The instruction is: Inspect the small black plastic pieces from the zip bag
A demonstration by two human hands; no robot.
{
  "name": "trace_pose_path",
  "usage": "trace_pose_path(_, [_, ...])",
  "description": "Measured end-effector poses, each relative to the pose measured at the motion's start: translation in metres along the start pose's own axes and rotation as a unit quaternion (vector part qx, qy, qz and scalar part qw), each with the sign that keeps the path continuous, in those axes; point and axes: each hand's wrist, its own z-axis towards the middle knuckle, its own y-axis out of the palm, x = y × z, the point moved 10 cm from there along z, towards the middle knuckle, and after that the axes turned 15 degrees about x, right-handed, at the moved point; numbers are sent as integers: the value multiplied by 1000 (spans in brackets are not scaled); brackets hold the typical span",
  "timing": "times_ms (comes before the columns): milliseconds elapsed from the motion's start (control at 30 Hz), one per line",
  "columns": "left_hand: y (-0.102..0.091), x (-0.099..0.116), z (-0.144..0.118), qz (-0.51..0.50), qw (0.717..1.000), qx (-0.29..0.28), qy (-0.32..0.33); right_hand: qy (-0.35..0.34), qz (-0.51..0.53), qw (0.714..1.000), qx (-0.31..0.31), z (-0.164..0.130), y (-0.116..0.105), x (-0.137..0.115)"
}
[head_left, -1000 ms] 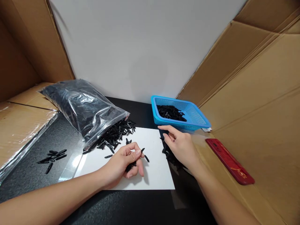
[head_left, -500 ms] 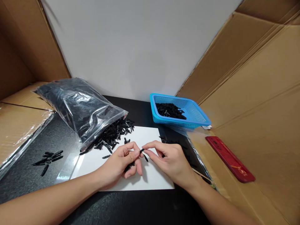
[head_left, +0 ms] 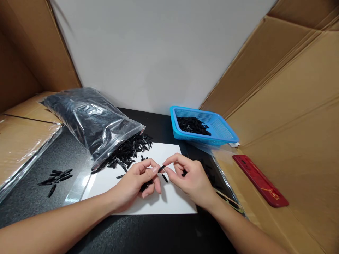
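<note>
Over a white sheet point(head_left: 174, 201), my left hand point(head_left: 141, 180) pinches a slim black plastic piece point(head_left: 161, 169) between thumb and forefinger. More black pieces point(head_left: 145, 186) sit under its curled fingers. My right hand point(head_left: 189, 174) has thumb and forefinger at the other end of the pinched piece. Something dark point(head_left: 184, 173) shows inside its curled fingers, too small to make out. On the sheet just below lies another black piece point(head_left: 165, 178). A pile of like pieces point(head_left: 129, 150) spills from a clear plastic bag point(head_left: 90, 120) behind my left hand.
A blue basket point(head_left: 225, 132) holding a heap of black pieces point(head_left: 193, 125) stands at the back right. Several loose pieces point(head_left: 57, 176) lie on the dark table at left. A red flat case point(head_left: 261, 180) rests on cardboard at right. Cardboard walls point(head_left: 291, 88) flank both sides.
My right hand has shifted slightly up and to the right, and its fingertips have moved along the black piece, showing more of it. My left hand has hardly moved.
</note>
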Motion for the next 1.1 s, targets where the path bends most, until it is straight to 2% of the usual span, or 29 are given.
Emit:
trace_pose_path(100, [-1,-1,1,15,1000,3,6,121,134,982,-57,-4,20,19])
trace_pose_path(200, [1,-2,1,26,1000,-2,9,188,244,947,-93,-10,35,26])
trace_pose_path(367, [5,-2,0,5,1000,-20,7,223,319,917,-94,-14,40,30])
trace_pose_path(733, [5,-7,1,10,1000,-21,6,284,390,869,-106,-20,52,23])
trace_pose_path(800, [4,-5,2,8,1000,-10,4,312,409,852,-93,-17,50,28])
trace_pose_path(900, [-7,2,4,-34,998,51,-24,361,425,828,-62,-8,38,43])
trace_pose_path(1000, [-23,4,4,-118,981,125,-90,373,374,845,-81,-2,26,56])
trace_pose_path(1100, [-32,3,4,-155,968,156,-118,333,236,905,-118,-3,18,63])
